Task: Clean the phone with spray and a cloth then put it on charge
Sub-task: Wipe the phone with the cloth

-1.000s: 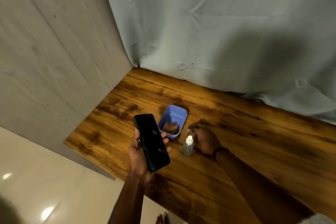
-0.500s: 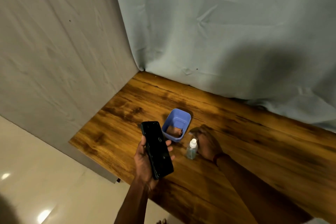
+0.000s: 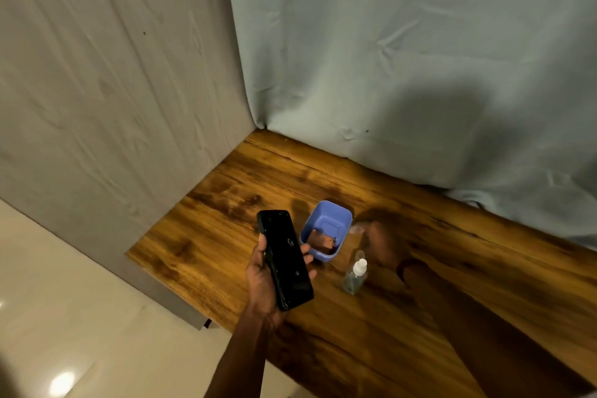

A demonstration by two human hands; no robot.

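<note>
Evidently the spraying step is about to begin. The phone (image 3: 286, 260) is held screen-up in the left hand (image 3: 263, 281), the fingers wrapped round its edges, above the near edge of the bench (image 3: 226, 236). No wetness can be made out on the dark screen, so the cleaning is judged not yet started.

The right hand (image 3: 382, 245) is lowered over the bench just behind the bottle (image 3: 355, 276) and beside the tub (image 3: 328, 218). It is blurred, and whether its fingers are spread, curled or holding something cannot be told. The bottle is stood upright on the bench, white nozzle uppermost, near the phone but apart from it. A brownish cloth (image 3: 321, 241) is seen lying inside the blue tub.

For the next move, the bottle would need to be gripped by the right hand, lifted and its nozzle aimed at the screen. As the left hand is taken up by the phone, the bottle would have to be set down before the cloth can be drawn from the tub.

A pale sheet (image 3: 387, 58) is hung behind and to the left, and a tiled floor (image 3: 64, 300) is seen below. Little is in the way, though the small bottle could be tipped by a careless reach, and the tub is crowded close to it. No charger or cable is shown.
</note>
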